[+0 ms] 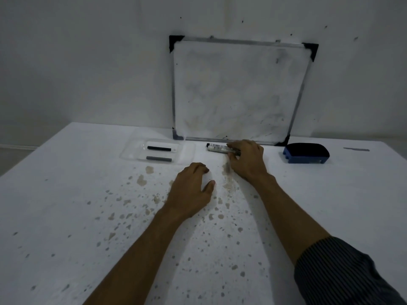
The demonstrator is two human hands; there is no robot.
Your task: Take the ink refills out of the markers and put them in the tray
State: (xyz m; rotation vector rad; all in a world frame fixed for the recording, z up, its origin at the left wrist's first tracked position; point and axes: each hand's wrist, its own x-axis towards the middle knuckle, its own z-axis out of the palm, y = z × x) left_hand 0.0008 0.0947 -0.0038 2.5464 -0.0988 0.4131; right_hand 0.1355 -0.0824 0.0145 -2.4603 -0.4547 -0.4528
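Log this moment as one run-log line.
right hand: on marker lying by whiteboard | left hand: resting on table, empty | tray: two refills inside | eraser: untouched

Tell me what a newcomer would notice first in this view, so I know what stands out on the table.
Probably the two bare hands mid-table: the right hand closes on a marker lying just in front of the whiteboard that leans on the wall, while the left hand rests on the table. To the left, a clear tray already holds two dark refills; a blue eraser sits at right.
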